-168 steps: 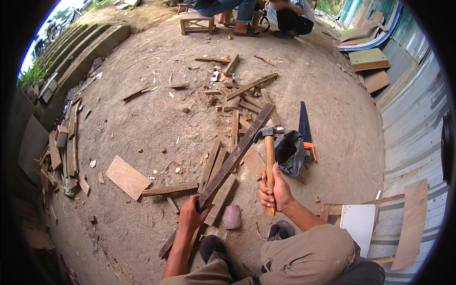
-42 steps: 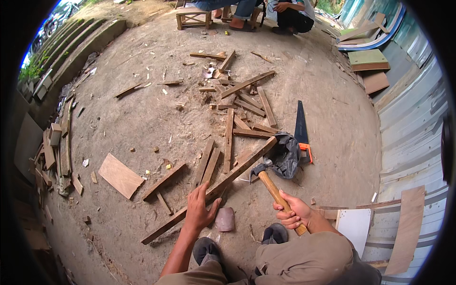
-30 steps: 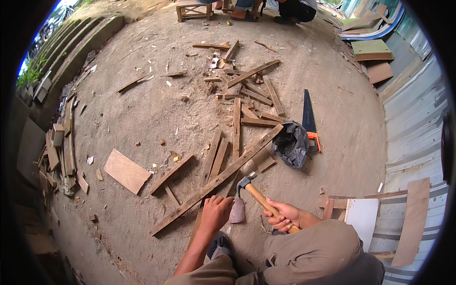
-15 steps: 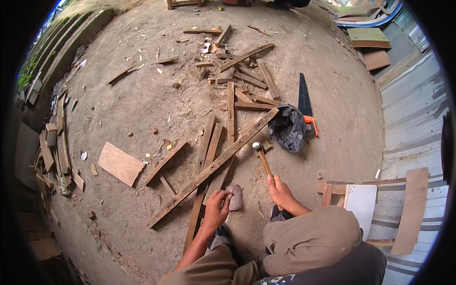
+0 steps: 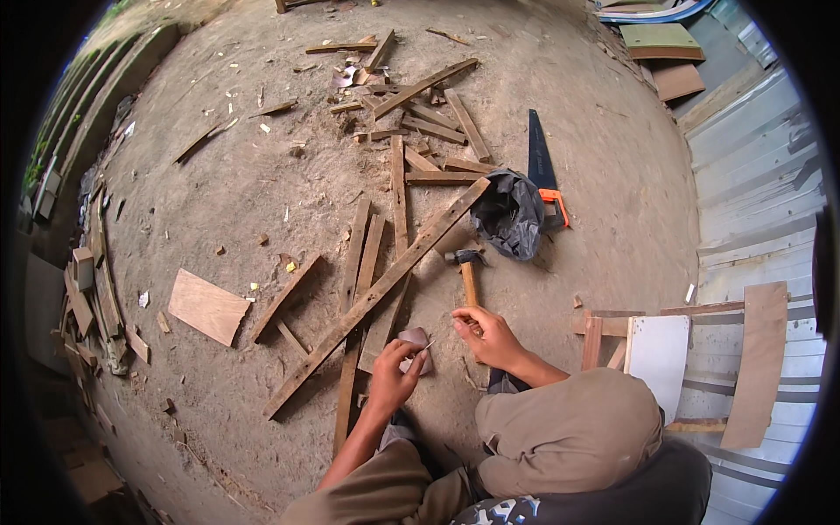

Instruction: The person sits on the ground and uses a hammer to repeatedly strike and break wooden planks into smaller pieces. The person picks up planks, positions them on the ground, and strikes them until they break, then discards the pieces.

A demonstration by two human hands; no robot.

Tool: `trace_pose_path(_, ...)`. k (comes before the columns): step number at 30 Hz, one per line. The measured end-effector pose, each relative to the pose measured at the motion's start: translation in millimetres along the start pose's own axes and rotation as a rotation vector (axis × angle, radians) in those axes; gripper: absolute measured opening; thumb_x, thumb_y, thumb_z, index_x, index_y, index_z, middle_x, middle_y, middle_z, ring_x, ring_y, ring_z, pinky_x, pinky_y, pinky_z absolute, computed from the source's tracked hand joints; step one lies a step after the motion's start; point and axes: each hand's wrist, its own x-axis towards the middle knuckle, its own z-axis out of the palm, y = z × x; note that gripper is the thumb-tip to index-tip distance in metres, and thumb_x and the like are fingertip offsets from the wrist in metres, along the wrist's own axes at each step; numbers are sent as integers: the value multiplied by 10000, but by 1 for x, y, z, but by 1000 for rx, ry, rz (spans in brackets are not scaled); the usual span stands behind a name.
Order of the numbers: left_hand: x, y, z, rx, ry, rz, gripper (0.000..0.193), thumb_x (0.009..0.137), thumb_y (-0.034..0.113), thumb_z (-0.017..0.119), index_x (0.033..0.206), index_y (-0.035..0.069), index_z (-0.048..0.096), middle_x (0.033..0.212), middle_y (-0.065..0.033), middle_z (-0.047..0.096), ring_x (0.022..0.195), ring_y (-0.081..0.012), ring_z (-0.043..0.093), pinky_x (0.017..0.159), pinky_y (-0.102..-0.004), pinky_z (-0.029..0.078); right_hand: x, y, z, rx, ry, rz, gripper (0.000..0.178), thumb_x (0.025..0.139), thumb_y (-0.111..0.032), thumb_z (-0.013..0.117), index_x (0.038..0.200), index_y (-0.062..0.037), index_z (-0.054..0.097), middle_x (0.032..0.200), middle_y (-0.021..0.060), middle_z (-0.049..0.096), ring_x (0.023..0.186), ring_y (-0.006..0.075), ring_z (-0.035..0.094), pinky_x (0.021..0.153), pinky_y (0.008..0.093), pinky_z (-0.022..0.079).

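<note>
My left hand [image 5: 395, 372] is closed in a pinch on a thin, nail-like metal piece [image 5: 429, 346]. Beneath those fingertips lies a small brownish-pink scrap [image 5: 414, 336] on the ground. My right hand [image 5: 492, 337] is around the wooden handle of a hammer [image 5: 470, 284], whose dark head points away from me. Its thumb and forefinger reach out leftward, and the fingers on the handle are partly hidden. Just left of my hands, a long wooden batten [image 5: 385, 293] lies slanted across other battens [image 5: 353, 254].
Beyond the hammer sit a black plastic bag [image 5: 512, 229] and a handsaw [image 5: 540, 162] with an orange handle. A thin plywood sheet [image 5: 206, 306] lies leftward. More battens [image 5: 427, 87] are scattered farther off. Boards [image 5: 658, 359] lean by the corrugated metal wall [image 5: 752, 210] at right.
The hammer has turned, so its head now shows side-on, and its handle stands straighter in view. My right thumb and forefinger have stretched out leftward. The whole view has shifted slightly.
</note>
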Motion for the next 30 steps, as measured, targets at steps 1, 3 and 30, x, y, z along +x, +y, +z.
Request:
trace_pose_path(1,0,1,1,0,-5,3,133,848,91,718,949,6,698,864,-131,649,789,-256,644,722,-340,509,1,-5,0,110,-101,53,317,969,-257,617,1150,3,617,1053,138,664,933,233,665,818,341,522)
trace_pose_path(3,1,0,3,-6,-23,20,131,845,74,717,957,6,704,875,-127,656,820,-241,648,742,-335,499,-2,-12,7,183,-138,11,291,962,-254,635,1110,-3,643,982,116,690,876,188,674,776,323,530)
trace_pose_path(30,17,-103,-71,620,215,-94,395,880,189,684,1236,50,586,1104,-166,658,1059,-359,612,908,-435,468,1,31,9,-32,-18,186,351,932,-249,650,1107,54,625,988,173,688,811,217,689,732,337,548)
